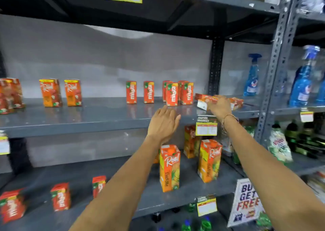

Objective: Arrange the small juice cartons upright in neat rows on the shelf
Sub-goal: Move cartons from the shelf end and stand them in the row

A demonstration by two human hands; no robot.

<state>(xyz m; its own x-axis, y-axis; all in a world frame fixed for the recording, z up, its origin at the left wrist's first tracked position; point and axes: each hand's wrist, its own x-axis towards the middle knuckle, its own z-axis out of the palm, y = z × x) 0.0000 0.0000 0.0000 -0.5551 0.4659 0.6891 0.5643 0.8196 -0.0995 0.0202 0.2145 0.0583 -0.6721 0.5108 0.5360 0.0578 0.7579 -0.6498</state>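
Note:
Several small red juice cartons (171, 94) stand upright near the back of the grey middle shelf (98, 120), two apart and the rest in a tight cluster. To their right a few cartons lie on their sides (236, 102). My right hand (219, 106) is closed over one lying carton (204, 102), which sticks out left of my fingers. My left hand (163, 123) hovers with fingers apart at the shelf's front edge, just below the standing cluster, holding nothing.
Larger orange cartons (51, 92) stand further left on the same shelf. Tall pineapple cartons (169, 167) and small red ones (60, 196) are on the shelf below. Blue spray bottles (251, 77) stand beyond the upright post (279, 63). Price tags (206, 128) hang off the shelf edges.

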